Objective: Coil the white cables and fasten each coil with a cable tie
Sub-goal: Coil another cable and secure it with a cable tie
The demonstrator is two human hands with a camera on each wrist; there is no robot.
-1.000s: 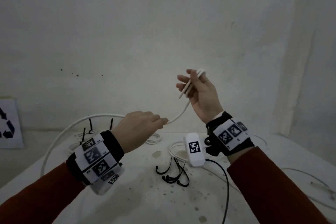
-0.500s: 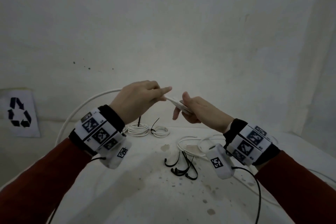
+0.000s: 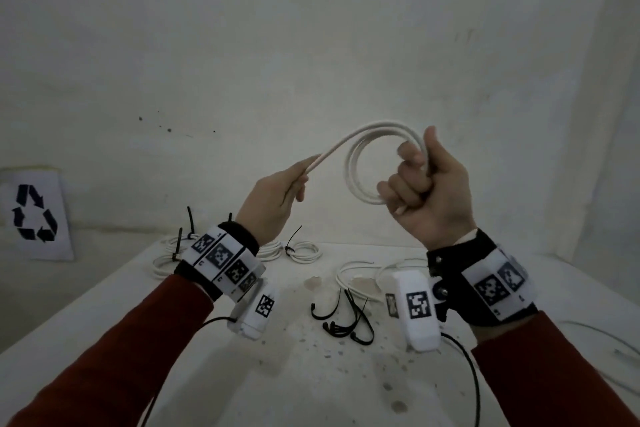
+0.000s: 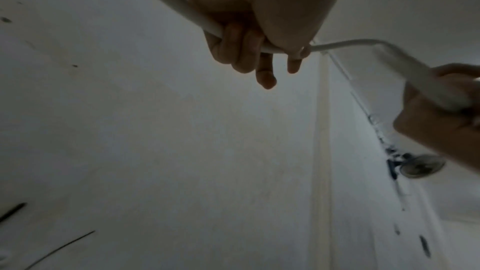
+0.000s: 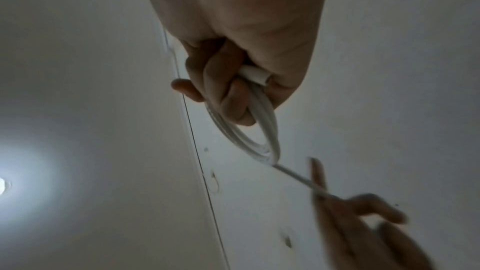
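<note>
Head view — white cable (image 3: 363,163) coil inside curled right fingers (image 3: 401,184), tail pinched by left fingers (image 3: 294,180).

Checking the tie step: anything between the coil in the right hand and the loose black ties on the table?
Nothing visible. The right hand grips the cable coil in open air above the loose black cable ties; the left hand holds the trailing cable to one side.

Tied cable coils (image 3: 300,251): about four. Loose black ties (image 3: 346,322): several.
</note>
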